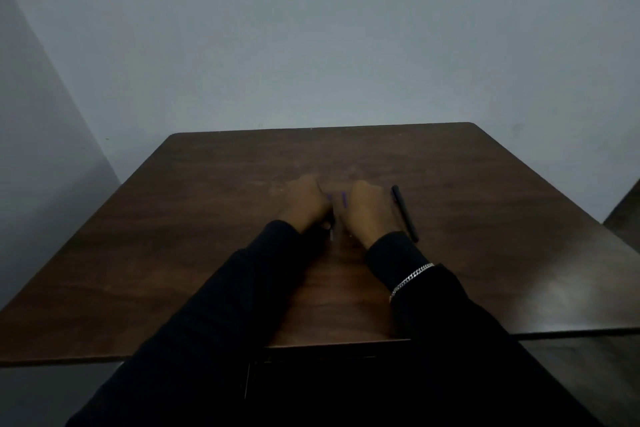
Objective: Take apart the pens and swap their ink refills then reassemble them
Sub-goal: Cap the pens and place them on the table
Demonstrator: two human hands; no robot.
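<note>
A dark pen [404, 212] lies on the brown wooden table [173, 236], just right of my right hand [369, 210]. Both hands rest close together at the table's middle, knuckles up. My left hand [304, 206] is closed around a thin pen piece whose pale tip [331, 235] sticks out toward me, with a purple bit [329, 198] showing near the fingers. A second purple piece [344, 199] shows between the hands, beside my right hand's fingers. The dim light hides whether the right hand grips it.
The table's far edge meets a grey wall [311, 45]. A silver chain bracelet [410, 279] sits over my right sleeve. A dark piece of furniture [627, 208] stands at the right edge of view.
</note>
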